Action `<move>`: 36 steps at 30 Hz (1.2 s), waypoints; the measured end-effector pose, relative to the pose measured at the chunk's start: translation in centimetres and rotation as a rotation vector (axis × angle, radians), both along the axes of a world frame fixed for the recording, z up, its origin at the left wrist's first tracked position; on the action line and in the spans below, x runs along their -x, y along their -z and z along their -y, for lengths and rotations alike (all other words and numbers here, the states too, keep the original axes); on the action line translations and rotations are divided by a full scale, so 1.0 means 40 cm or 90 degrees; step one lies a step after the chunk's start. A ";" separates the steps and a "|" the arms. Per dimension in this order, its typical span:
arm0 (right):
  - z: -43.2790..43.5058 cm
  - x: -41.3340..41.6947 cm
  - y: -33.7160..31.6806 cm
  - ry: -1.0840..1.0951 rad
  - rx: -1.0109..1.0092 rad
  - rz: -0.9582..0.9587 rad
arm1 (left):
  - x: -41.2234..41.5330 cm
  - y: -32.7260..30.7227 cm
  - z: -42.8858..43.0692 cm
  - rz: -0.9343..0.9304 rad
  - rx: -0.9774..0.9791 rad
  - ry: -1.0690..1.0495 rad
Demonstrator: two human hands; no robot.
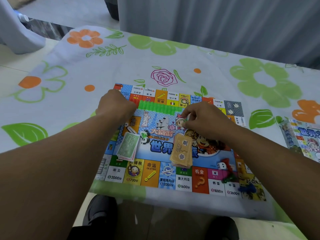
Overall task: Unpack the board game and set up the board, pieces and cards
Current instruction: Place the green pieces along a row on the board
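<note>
— Green plastic houses [159, 108]: where do they stand?
— In a row on the far part of the board [150, 172], between the two hands.
— And the right hand [206, 122]?
— It pinches a small green piece [185, 120] at the row's right end.
— The left hand [116, 108]?
— Curled at the left end, fingers hidden, so I cannot tell its grip. The money stack [129, 146] and tan cards [181, 149] lie nearer.

Draped over the worktop [173, 54], a pale cloth [121, 70] printed with green and orange flowers and one pink rose. From 12 to 2 o'clock, a grey curtain [207, 23] hanging in folds just behind it. At 10 o'clock, pale floor [17, 59] below the worktop's edge. Soft, even light.
</note>
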State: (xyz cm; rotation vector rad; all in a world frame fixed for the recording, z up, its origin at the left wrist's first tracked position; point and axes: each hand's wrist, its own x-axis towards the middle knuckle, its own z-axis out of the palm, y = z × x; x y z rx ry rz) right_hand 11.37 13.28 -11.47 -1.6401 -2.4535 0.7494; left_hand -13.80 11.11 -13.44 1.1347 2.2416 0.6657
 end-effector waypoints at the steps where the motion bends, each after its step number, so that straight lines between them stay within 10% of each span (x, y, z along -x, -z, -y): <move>1: 0.001 0.001 0.004 -0.007 -0.009 0.006 | 0.000 0.000 0.000 -0.003 -0.001 0.001; 36: -0.010 0.016 0.034 0.005 0.040 -0.109 | -0.001 -0.004 0.001 -0.010 -0.002 0.002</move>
